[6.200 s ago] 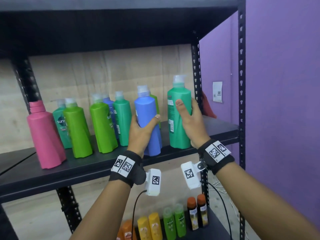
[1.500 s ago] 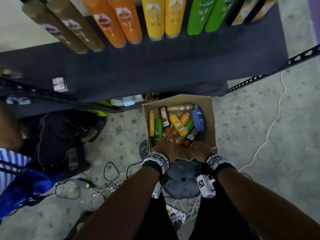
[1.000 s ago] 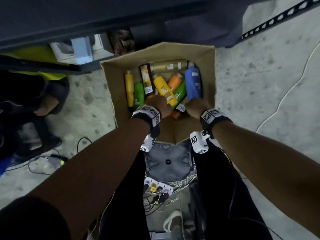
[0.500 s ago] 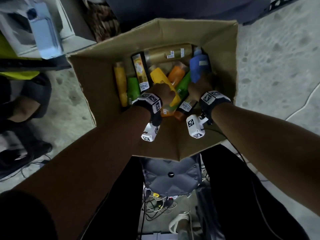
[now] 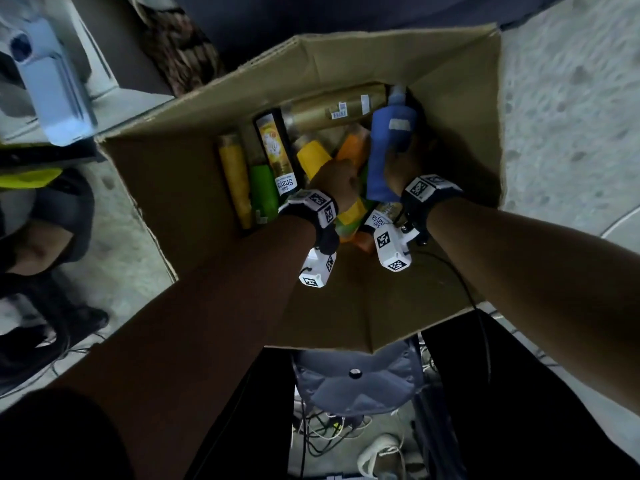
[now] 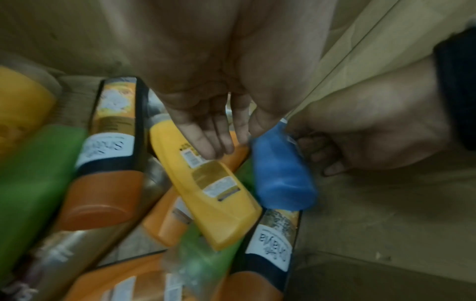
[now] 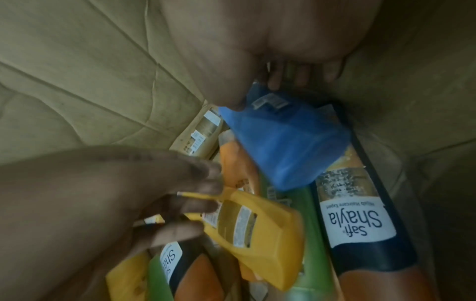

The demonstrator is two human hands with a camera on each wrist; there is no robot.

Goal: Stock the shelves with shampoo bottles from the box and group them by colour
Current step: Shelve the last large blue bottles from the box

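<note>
Since half a second ago, the right hand (image 5: pixel 403 164) has clenched round the blue plastic shampoo bottle (image 5: pixel 388 150) and tipped it up inside the brown cardboard box (image 5: pixel 346 64). Left hand (image 5: pixel 337 180) fingers (image 6: pixel 206 140) lie straight on a yellow bottle (image 6: pixel 206 183). Stocking seems far from done (many bottles remain boxed).

bare forearms, black wristbands (image 5: pixel 313 211) with square-code tags, white coded camera blocks (image 5: pixel 393 252), dark trousers
</note>
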